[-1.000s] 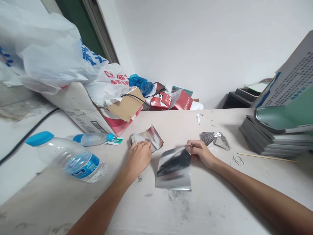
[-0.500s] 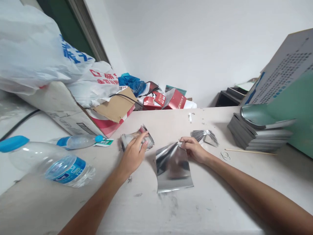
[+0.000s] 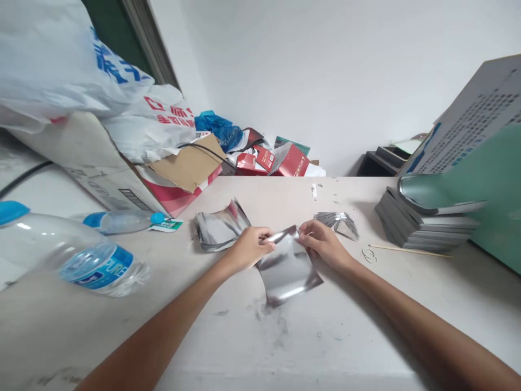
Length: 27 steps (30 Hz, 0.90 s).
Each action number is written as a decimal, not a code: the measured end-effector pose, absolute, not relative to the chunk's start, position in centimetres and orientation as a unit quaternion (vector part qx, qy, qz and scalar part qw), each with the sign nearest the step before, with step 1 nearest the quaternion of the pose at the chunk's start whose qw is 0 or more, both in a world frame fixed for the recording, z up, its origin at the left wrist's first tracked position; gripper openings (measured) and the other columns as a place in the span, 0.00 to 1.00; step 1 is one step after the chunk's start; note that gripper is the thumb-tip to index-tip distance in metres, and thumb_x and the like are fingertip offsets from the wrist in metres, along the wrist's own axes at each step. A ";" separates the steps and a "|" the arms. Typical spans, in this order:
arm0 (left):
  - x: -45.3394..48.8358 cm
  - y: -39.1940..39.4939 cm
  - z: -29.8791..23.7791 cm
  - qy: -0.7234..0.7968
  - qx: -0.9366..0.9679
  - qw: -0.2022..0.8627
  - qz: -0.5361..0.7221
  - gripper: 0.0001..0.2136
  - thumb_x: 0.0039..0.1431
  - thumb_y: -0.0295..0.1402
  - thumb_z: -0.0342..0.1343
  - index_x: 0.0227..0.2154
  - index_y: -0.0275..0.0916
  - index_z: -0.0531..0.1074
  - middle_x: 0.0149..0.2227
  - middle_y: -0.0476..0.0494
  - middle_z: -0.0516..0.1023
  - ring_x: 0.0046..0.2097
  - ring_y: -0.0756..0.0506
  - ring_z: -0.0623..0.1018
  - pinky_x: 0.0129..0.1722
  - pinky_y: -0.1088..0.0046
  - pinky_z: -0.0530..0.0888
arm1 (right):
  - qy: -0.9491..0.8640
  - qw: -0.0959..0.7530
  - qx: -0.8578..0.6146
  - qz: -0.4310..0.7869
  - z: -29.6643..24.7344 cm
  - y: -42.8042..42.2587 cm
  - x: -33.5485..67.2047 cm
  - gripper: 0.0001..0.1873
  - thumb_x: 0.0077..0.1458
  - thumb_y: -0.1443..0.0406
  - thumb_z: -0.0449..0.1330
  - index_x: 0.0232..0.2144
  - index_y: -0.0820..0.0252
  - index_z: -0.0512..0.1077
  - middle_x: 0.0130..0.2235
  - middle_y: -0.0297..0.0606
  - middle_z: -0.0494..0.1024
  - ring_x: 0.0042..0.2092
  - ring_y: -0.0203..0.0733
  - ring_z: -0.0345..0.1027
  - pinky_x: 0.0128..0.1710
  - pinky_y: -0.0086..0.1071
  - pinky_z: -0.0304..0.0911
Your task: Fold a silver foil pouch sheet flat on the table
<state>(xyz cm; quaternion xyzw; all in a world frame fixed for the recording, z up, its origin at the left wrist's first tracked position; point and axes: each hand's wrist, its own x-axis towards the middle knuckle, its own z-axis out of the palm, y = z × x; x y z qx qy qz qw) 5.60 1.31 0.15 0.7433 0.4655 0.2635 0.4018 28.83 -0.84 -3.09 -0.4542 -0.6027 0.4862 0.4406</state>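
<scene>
**Foil sheet:** your silver foil sheet (image 3: 287,271) sits right in front of you, top edge lifted and curling, lower part bowing down toward the scuffed white table (image 3: 378,309).

**Grip:** both hands are closed on it. Your left hand (image 3: 249,248) pinches the top left corner and your right hand (image 3: 323,244) pinches the top right.

**Handling:** it looks really light, soft and slippery, and I'd guess it creases easily, so stick to the corners and use gentle fingertip pressure.

**Nearby:** there's a crumpled foil piece (image 3: 220,227) just left of your left hand and a fanned bunch of foil strips (image 3: 336,224) just past your right. Further right are rubber bands (image 3: 369,256) and a wooden stick (image 3: 411,250).

**Labels:** the water bottle (image 3: 97,260) reads "PURE" on a blue label. The white plastic bag (image 3: 52,54) has big blue characters, but I can't read them from here.
</scene>
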 end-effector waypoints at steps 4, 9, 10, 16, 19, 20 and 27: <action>4.5 1.4 -0.5 0.499 0.706 0.396 0.311 0.07 0.52 0.35 0.57 0.26 0.36 0.70 0.23 0.54 0.63 0.25 0.52 0.64 0.24 0.77 0.57 | -0.662 0.417 -0.455 0.425 -2.7 -1.6 30.0 0.13 0.58 0.58 0.59 0.43 0.56 0.67 0.43 0.40 0.73 0.39 0.41 0.67 0.35 0.35 0.64; 3.9 1.6 0.3 0.512 0.663 0.389 0.385 0.08 0.53 0.37 0.58 0.30 0.37 0.70 0.27 0.51 0.68 0.30 0.51 0.68 0.29 0.76 0.63 | -0.656 0.386 -0.412 0.501 -2.7 -1.1 30.6 0.19 0.58 0.56 0.59 0.50 0.55 0.64 0.45 0.42 0.73 0.40 0.42 0.68 0.38 0.37 0.65; 4.0 1.5 0.5 0.509 0.656 0.389 0.398 0.08 0.53 0.37 0.59 0.30 0.37 0.71 0.28 0.51 0.69 0.31 0.50 0.69 0.30 0.76 0.64 | -0.659 0.381 -0.414 0.500 -2.7 -1.0 30.5 0.21 0.57 0.57 0.61 0.50 0.55 0.63 0.44 0.41 0.73 0.40 0.41 0.68 0.39 0.37 0.64; 4.9 0.2 1.6 0.498 0.638 0.389 0.441 0.10 0.52 0.38 0.62 0.31 0.37 0.73 0.27 0.51 0.70 0.32 0.49 0.72 0.32 0.76 0.68 | -0.673 0.361 -0.454 0.458 -2.6 -1.4 30.3 0.18 0.56 0.60 0.61 0.47 0.56 0.64 0.24 0.25 0.65 0.25 0.33 0.54 0.25 0.31 0.50; 5.4 -0.3 1.7 0.495 0.635 0.390 0.448 0.10 0.52 0.38 0.62 0.31 0.37 0.73 0.29 0.49 0.73 0.34 0.48 0.75 0.35 0.75 0.71 | -0.663 0.367 -0.441 0.482 -2.4 -1.9 30.0 0.14 0.58 0.60 0.59 0.45 0.57 0.63 0.25 0.28 0.70 0.25 0.32 0.55 0.25 0.30 0.50; 5.5 -0.5 1.6 0.494 0.635 0.391 0.447 0.10 0.52 0.38 0.62 0.31 0.37 0.73 0.29 0.49 0.74 0.35 0.47 0.75 0.35 0.75 0.71 | -0.659 0.366 -0.432 0.495 -2.3 -2.1 29.9 0.14 0.57 0.61 0.59 0.44 0.57 0.64 0.27 0.30 0.73 0.26 0.33 0.58 0.26 0.31 0.53; 5.3 -1.4 1.8 0.386 0.677 0.475 0.410 0.14 0.56 0.40 0.59 0.43 0.39 0.75 0.42 0.43 0.80 0.44 0.43 0.79 0.44 0.69 0.74 | -0.635 0.360 -0.377 0.570 -0.9 -3.1 29.0 0.22 0.52 0.56 0.64 0.48 0.54 0.68 0.52 0.44 0.73 0.41 0.43 0.70 0.30 0.33 0.66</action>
